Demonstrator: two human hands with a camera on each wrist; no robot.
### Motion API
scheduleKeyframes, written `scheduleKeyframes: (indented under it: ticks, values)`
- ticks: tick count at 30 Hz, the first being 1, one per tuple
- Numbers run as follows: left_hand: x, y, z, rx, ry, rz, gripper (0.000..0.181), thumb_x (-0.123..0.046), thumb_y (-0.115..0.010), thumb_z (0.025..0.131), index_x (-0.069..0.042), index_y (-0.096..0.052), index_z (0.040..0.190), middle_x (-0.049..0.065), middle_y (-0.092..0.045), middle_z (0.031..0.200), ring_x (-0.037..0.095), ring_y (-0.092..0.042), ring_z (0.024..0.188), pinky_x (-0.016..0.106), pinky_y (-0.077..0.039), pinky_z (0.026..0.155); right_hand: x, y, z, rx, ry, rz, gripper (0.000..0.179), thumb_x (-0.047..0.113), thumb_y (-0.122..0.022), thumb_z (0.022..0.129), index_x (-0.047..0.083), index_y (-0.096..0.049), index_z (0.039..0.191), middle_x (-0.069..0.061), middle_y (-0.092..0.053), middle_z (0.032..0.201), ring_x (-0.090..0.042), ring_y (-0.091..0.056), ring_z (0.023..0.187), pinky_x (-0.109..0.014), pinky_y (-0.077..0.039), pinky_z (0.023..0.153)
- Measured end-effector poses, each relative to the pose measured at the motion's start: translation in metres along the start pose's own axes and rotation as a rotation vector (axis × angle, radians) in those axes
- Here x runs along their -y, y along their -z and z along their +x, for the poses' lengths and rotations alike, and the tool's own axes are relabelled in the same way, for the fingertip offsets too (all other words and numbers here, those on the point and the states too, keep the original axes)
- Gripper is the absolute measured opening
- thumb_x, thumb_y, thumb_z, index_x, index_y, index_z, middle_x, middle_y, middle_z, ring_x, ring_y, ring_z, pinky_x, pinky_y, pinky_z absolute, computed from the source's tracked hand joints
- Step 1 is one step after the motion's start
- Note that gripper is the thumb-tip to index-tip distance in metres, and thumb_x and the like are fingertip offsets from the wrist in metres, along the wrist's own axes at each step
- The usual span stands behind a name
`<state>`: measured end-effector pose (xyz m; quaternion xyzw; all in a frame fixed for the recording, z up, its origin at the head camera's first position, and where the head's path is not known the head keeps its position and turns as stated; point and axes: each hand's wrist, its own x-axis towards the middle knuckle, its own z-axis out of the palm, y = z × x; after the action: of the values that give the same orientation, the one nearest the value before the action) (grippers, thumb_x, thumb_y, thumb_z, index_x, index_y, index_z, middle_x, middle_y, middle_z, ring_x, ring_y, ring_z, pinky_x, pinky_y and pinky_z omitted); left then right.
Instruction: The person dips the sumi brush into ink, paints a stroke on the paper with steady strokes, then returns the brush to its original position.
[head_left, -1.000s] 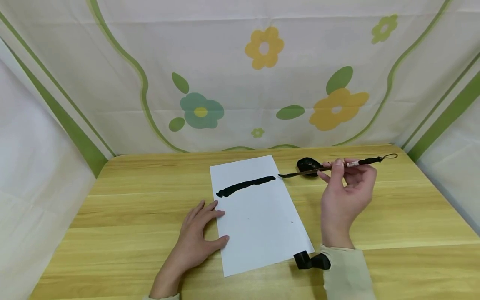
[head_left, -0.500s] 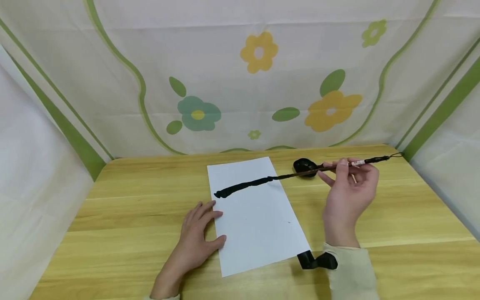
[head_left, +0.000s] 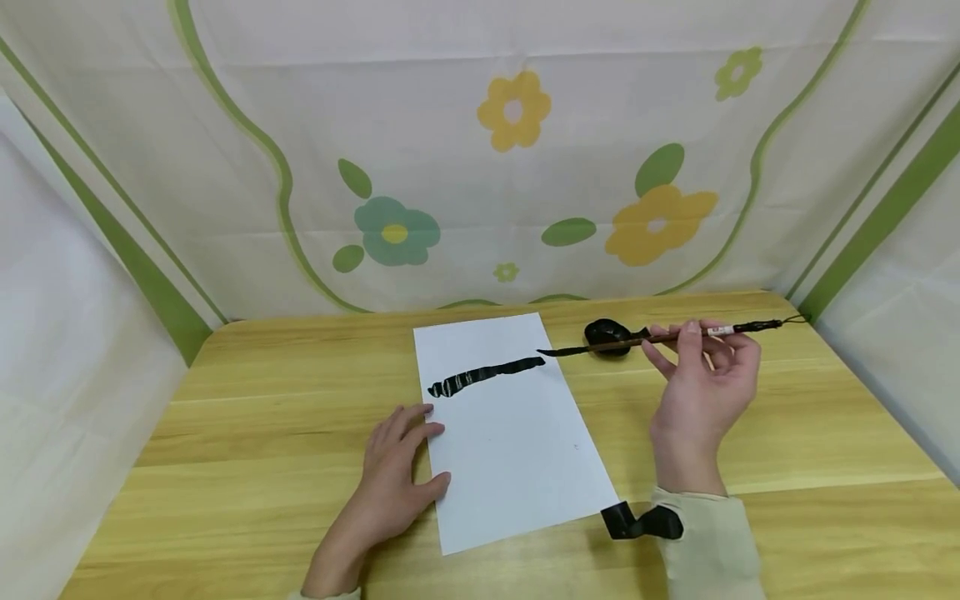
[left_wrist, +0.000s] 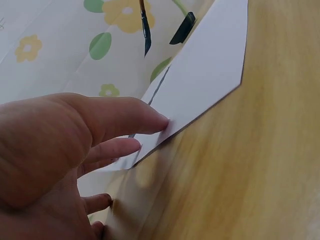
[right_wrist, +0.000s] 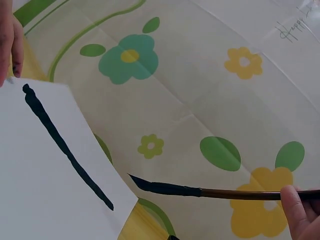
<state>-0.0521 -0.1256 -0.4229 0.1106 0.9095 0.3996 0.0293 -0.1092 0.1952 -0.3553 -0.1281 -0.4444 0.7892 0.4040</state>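
A sheet of white paper point(head_left: 517, 450) lies on the table with one long black ink stroke point(head_left: 487, 375) across its upper part. My left hand point(head_left: 397, 475) rests at the paper's left edge, fingers spread, with the thumb point(left_wrist: 135, 117) and some fingertips on the sheet. In my right hand point(head_left: 697, 392) I hold a writing brush point(head_left: 622, 343) by its brown handle, pinched between thumb and fingers, nearly level. Its ink-black bristles point(right_wrist: 165, 188) hover near the stroke's right end, apart from the paper in the right wrist view.
A small rounded black dish-like object point(head_left: 606, 335) stands behind the brush, right of the paper. A black device point(head_left: 641, 522) sits at my right wrist by the paper's lower right corner. The wooden table point(head_left: 247, 450) meets a flower-printed cloth point(head_left: 465, 167) at its back.
The brush tip met the stroke's right end half a second ago and is now raised, slightly further left. Pale glints now show on the stroke. My left hand has stayed in place.
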Motion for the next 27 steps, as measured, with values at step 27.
scheduleKeyframes:
  ticks: [27]
  values:
    - [0.003, 0.003, -0.004, 0.004, -0.028, 0.0, 0.038, -0.004, -0.077, 0.093, -0.011, -0.072, 0.13, 0.006, -0.063, 0.15, 0.05, -0.031, 0.16, 0.069, -0.014, 0.132, 0.018, 0.013, 0.004, 0.148, -0.144, 0.18, 0.02, -0.002, -0.076, 0.096, -0.003, -0.059, 0.107, -0.021, -0.074, 0.095, -0.035, -0.081, 0.089, -0.043, -0.069, 0.076]
